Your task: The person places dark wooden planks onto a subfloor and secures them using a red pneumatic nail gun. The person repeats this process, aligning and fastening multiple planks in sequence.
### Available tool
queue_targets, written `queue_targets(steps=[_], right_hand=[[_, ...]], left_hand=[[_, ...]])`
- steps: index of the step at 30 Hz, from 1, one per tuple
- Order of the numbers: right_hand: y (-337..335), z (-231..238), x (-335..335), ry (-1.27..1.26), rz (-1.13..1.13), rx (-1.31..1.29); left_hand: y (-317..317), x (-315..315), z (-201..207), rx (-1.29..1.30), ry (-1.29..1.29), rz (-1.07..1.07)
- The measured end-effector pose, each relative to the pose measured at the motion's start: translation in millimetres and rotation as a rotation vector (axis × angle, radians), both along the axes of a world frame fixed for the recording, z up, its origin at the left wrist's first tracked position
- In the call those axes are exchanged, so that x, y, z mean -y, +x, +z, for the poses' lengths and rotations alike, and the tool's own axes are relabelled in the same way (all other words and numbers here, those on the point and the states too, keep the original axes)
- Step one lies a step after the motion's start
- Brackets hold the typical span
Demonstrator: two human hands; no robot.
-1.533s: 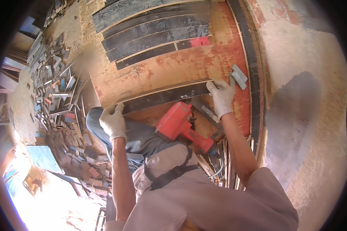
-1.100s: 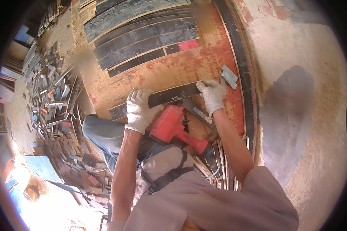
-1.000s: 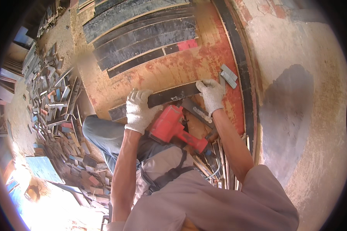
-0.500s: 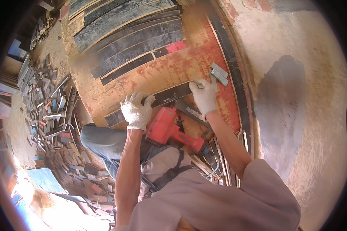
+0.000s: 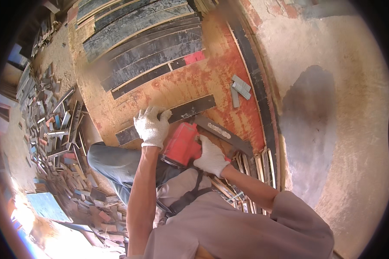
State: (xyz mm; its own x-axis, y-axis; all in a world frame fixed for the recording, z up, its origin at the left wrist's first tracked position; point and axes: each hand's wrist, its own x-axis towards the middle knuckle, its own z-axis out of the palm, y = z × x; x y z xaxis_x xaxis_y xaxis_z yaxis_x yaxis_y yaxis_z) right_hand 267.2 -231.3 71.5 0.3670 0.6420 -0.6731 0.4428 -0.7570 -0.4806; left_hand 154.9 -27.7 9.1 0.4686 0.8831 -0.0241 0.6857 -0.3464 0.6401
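Note:
My left hand [image 5: 152, 126], in a white knitted glove, lies across a dark wooden strip [image 5: 193, 107], fingers curled over its far side, gripping it against the work board. My right hand [image 5: 212, 156], gloved the same way, is wrapped around the handle of a red nail gun [image 5: 182, 144]. The gun lies just on the near side of the strip, beside my knee. Its handle is mostly hidden by my right hand. Another dark strip [image 5: 224, 133] with a pale scraped patch slants away to the right of the gun.
Grey staple or nail strips [image 5: 241, 87] lie on the reddish work board [image 5: 160, 88]. Dark planks [image 5: 155, 54] are laid in rows at the far side. A dark rail [image 5: 256, 80] borders the right. Wood offcuts [image 5: 65, 125] litter the left floor; narrow slats [image 5: 263, 166] stand near my right forearm.
My right hand has left the strip's right end and moved down onto the nail gun's handle. My left hand stays on the strip, slightly lower in view.

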Motion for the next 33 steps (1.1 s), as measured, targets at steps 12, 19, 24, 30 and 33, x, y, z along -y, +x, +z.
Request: queue_targets(steps=[12, 19, 24, 30, 33], right_hand=[[92, 143, -15, 0.031, -0.681, -0.411], [119, 127, -22, 0.053, -0.584, -0.362], [116, 122, -30, -0.005, -0.589, -0.327], [111, 128, -38, 0.021, -0.659, -0.335], [111, 133, -38, 0.104, -0.624, -0.380]], left_hand=[[1, 0, 8, -0.034, -0.014, -0.014], [0, 0, 4, 0.004, 0.024, -0.008], [1, 0, 4, 0.002, 0.009, -0.013], [-1, 1, 3, 0.029, 0.022, -0.003], [-2, 2, 2, 0.016, 0.023, -0.006]])
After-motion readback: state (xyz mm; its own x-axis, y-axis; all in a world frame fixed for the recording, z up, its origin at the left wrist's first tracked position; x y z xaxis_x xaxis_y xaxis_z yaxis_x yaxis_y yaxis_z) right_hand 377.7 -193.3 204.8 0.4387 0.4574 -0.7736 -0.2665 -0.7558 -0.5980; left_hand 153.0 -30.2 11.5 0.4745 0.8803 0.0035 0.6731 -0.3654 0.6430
